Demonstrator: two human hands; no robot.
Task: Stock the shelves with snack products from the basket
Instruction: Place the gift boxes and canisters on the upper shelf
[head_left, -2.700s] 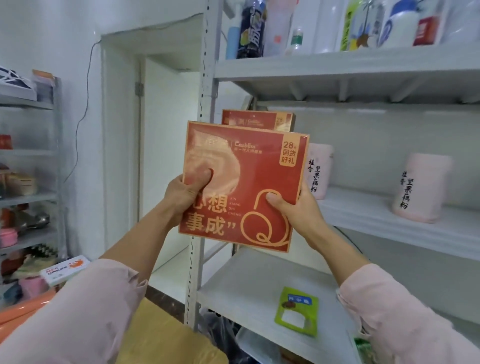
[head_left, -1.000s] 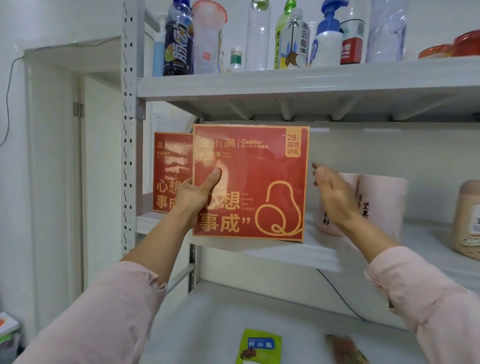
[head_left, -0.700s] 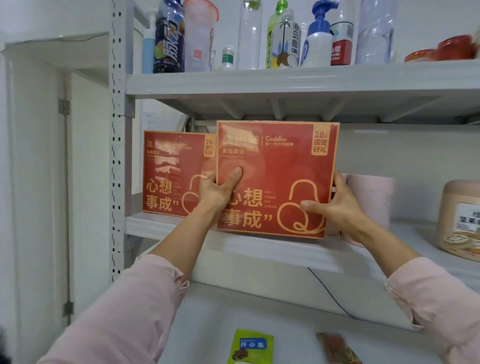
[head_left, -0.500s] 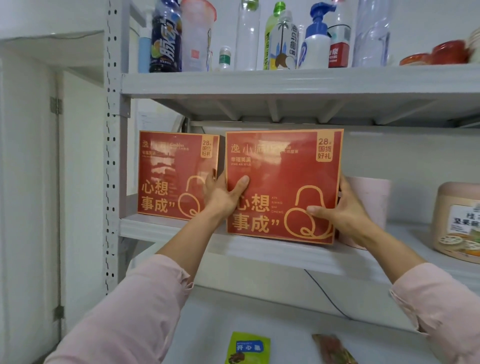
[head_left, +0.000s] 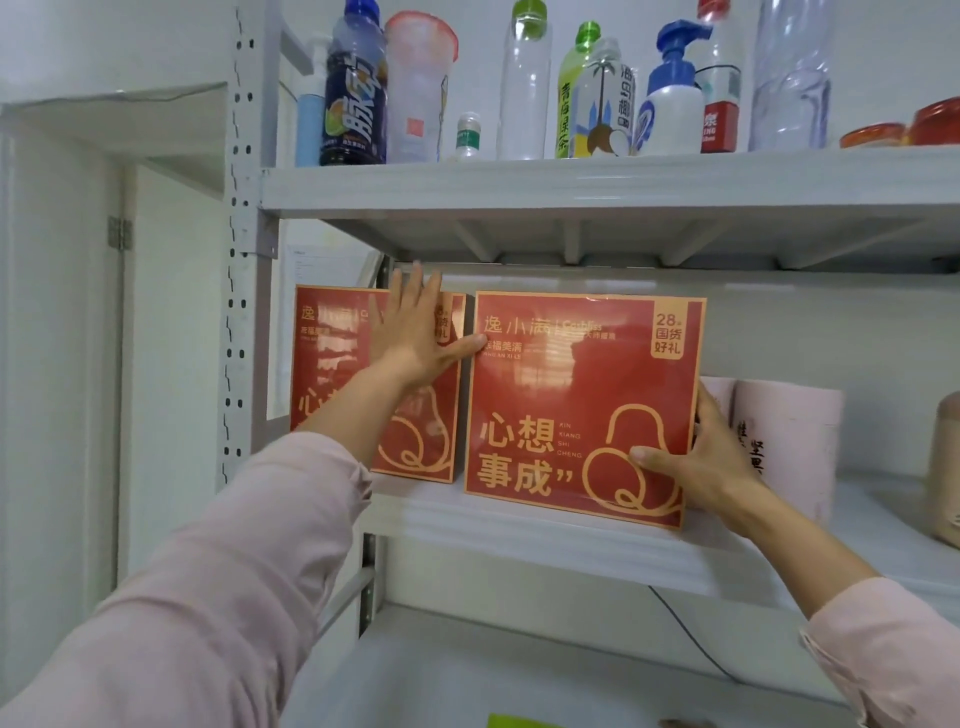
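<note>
Middle shelf: left box upright by the post. Left hand flat on its face, fingers straight, thumb touching right box (upright, just beside). Right hand pinches that box's lower right edge; pink canisters just beyond.

Right red box: looks cardboard under glossy clear film, glare streaks on front. Left red box: same shiny wrap. Shelf and perforated upright: painted metal, smooth, matt pale grey. Clear bottle: glossy transparent plastic. Pink canister: matt, paper-like. Sleeve: soft matt pink cloth.
</note>
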